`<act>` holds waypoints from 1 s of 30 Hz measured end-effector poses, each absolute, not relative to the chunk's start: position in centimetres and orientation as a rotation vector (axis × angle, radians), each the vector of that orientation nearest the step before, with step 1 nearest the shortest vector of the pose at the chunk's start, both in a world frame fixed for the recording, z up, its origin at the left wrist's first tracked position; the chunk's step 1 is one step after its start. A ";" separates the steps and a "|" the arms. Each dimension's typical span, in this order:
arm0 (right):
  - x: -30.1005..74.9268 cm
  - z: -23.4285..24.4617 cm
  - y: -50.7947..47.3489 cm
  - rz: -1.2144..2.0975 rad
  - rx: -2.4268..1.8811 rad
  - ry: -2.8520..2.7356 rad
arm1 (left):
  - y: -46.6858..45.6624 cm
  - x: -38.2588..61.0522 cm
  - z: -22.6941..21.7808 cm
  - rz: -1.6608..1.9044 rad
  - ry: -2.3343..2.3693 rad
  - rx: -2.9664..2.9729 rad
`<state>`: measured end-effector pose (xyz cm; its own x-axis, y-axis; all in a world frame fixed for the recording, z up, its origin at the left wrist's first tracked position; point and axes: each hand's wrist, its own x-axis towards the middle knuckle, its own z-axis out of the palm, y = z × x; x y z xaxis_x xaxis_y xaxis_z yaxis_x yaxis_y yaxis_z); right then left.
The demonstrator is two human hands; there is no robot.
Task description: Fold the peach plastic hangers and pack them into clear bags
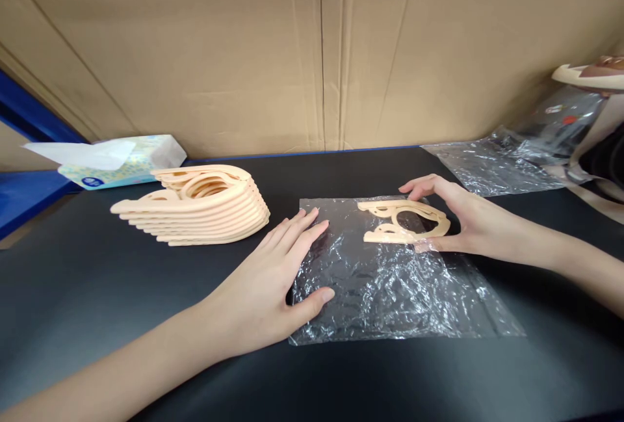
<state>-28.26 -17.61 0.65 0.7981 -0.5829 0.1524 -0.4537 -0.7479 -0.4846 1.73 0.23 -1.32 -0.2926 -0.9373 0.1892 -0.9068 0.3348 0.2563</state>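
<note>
A clear plastic bag [361, 292] lies flat and crinkled on the black table. My left hand [273, 285] rests on the bag's left edge, fingers stretched out and holding nothing. A beige folding hanger [380, 237], folded up, lies over the upper right part of the bag; whether it is inside the bag or on top I cannot tell. My right hand [468, 220] grips the hanger's rounded end, thumb on the near side and fingers on the far side. To the left stands a neat stack of several matching folded hangers [219, 207].
A tissue pack [131, 158] with a tissue sticking out sits behind the stack. More clear plastic bags [507, 162] lie at the back right, beside a partly visible bundle of items. A cardboard wall [244, 51] closes off the table's [234, 389] back edge.
</note>
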 end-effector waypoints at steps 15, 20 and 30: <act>-29.7 2.2 -18.9 -0.224 -2.698 0.872 | 0.3 1.4 -0.4 -0.188 -2.354 1.695; -28.7 1.8 -18.3 -0.331 -2.646 0.758 | 0.4 1.5 -0.7 -0.154 -2.341 1.606; -26.9 0.3 -16.6 -0.490 -2.395 0.808 | 0.3 1.6 -1.2 -0.140 -2.308 1.607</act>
<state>-26.90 -16.60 0.32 0.7515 -0.6405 0.1581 -0.4361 -0.6622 -0.6093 1.59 0.29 -1.17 -0.3131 -0.9269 0.2071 -0.8951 0.3609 0.2619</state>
